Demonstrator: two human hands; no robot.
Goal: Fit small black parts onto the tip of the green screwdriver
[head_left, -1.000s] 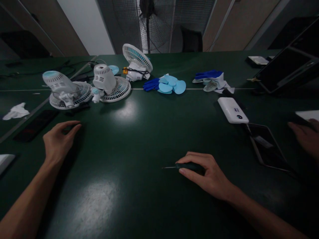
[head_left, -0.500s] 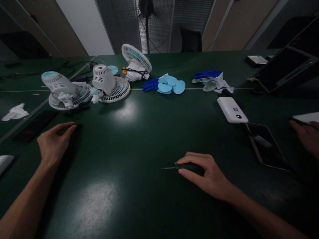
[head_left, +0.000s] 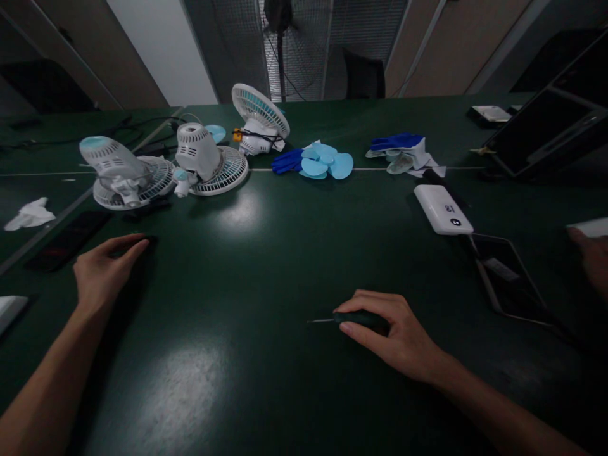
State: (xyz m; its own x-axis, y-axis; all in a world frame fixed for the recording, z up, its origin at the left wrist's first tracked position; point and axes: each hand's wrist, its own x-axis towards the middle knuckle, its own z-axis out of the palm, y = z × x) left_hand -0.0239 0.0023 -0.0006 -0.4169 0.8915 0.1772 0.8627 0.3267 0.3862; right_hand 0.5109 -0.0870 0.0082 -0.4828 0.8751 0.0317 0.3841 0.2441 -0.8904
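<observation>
My right hand (head_left: 396, 332) lies on the dark green table (head_left: 266, 266) and grips a screwdriver (head_left: 349, 318) with a dark handle; its thin shaft points left along the tabletop. My left hand (head_left: 104, 269) rests on the table at the left with fingers loosely spread and nothing in it, beside a black phone (head_left: 69, 239). Beyond it lie two small white fans (head_left: 128, 174) (head_left: 209, 161) face down, and a third fan (head_left: 259, 123) stands tilted. A light blue fan blade (head_left: 325, 161) lies on a blue glove (head_left: 287, 161) at the table's middle.
More gloves (head_left: 401, 152) lie at the back right. A white power bank (head_left: 443, 209) and a dark tablet (head_left: 508, 272) sit at the right. Another person's hand (head_left: 593, 256) shows at the right edge. Crumpled tissue (head_left: 31, 213) lies far left. A laptop (head_left: 546, 126) stands at the far right.
The other person's hand at the right edge has drawn back toward the edge. My left hand slid slightly left, then settled. My right hand with the screwdriver has stayed still.
</observation>
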